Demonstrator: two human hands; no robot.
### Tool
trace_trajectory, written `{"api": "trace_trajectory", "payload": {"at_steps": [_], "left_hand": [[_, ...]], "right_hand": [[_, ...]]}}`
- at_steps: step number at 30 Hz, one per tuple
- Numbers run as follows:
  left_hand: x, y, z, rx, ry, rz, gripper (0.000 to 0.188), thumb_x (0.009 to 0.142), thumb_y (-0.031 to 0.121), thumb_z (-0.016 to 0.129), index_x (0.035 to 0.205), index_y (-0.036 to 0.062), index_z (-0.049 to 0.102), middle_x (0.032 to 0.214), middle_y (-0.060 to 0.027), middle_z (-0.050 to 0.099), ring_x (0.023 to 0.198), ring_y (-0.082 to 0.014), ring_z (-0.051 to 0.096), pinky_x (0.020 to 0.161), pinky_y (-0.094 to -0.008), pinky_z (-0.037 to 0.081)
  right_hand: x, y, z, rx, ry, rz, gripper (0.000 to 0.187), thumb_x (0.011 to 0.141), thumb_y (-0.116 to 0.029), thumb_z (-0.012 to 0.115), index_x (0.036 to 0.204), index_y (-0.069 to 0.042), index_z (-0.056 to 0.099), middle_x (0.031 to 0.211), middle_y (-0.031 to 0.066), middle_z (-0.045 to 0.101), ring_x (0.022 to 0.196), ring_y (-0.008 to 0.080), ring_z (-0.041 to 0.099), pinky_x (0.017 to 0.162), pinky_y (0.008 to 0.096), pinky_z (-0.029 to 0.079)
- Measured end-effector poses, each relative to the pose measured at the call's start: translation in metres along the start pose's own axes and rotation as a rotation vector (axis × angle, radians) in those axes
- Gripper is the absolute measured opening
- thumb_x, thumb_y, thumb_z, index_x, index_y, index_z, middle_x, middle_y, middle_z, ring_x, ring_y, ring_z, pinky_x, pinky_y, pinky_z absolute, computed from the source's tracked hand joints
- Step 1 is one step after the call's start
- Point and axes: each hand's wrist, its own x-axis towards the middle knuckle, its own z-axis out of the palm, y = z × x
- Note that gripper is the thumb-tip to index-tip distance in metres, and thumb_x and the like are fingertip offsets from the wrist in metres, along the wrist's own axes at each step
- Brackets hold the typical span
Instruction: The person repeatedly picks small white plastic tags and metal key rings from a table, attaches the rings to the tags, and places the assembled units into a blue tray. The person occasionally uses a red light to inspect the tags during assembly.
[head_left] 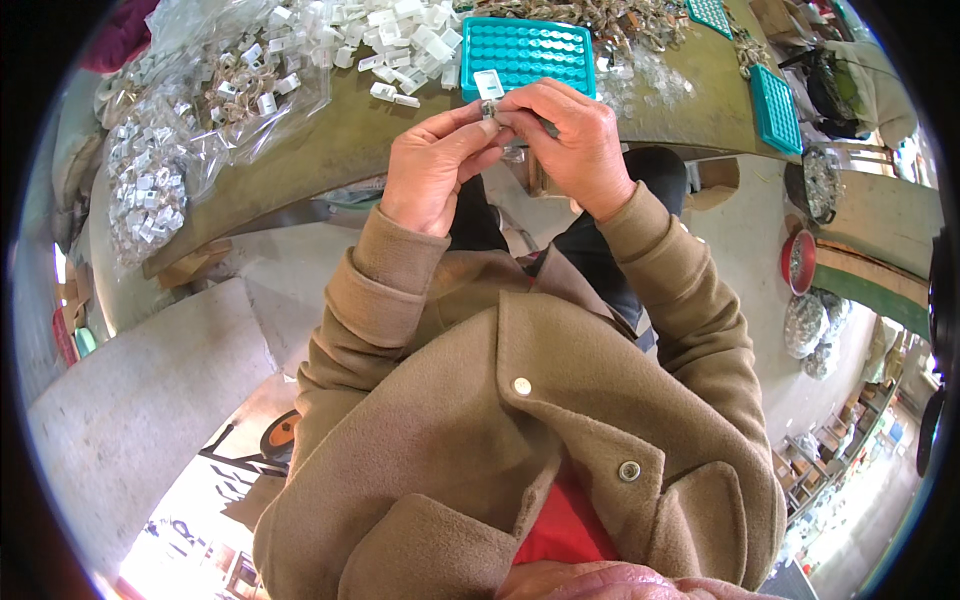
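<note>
My left hand [428, 168] and my right hand [574, 138] meet in front of the teal tray [468, 55], fingertips almost touching. Between the pinched fingers sits a small metallic part [489, 109], too small to name for sure; both hands are closed on it. Just above the fingertips is a white plastic housing [488, 84] with a recessed rectangle, overlapping the tray's near edge. Whether it is held or rests there I cannot tell. Rows of round pockets fill the tray, and some have shiny clear pieces in them.
Loose white housings [405, 50] are heaped left of the tray. Farther left lie clear plastic bags [150, 190] of wired white parts. Brass-coloured pieces [640, 20] and small clear pieces [650, 85] cover the right side. Another teal tray [775, 108] lies at the table's right end.
</note>
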Motion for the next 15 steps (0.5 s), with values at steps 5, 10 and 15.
{"api": "trace_trajectory", "payload": {"at_steps": [5,10,15], "left_hand": [[-0.002,-0.007,0.000,-0.026,-0.011,0.002,0.032,0.092,0.005,0.066,0.122,-0.0058,0.061,0.105,-0.0088,0.070,0.090,-0.0138,0.069,0.080,-0.0234,0.057],[-0.002,-0.019,-0.001,0.023,-0.012,-0.021,0.032,0.095,0.009,0.063,0.124,-0.0039,0.060,0.110,-0.0090,0.069,0.095,-0.0144,0.068,0.082,-0.0242,0.059],[-0.002,-0.032,-0.001,-0.043,0.046,-0.125,0.024,0.096,0.014,0.065,0.117,0.0020,0.064,0.104,-0.0051,0.070,0.089,-0.0101,0.068,0.077,-0.0222,0.058]], "right_hand": [[-0.006,0.004,0.000,-0.008,0.016,-0.012,0.011,0.083,-0.004,0.070,0.094,-0.006,0.070,0.082,0.0079,0.068,0.071,0.0261,0.067,0.062,0.0333,0.053],[-0.016,0.002,0.000,-0.226,0.058,-0.176,0.015,0.078,-0.005,0.071,0.093,-0.007,0.071,0.084,0.0078,0.068,0.072,0.0265,0.066,0.062,0.0355,0.053],[-0.031,-0.005,-0.002,0.025,0.017,0.069,0.013,0.082,-0.003,0.068,0.095,-0.005,0.072,0.088,0.0075,0.070,0.081,0.0259,0.068,0.070,0.0338,0.053]]}}
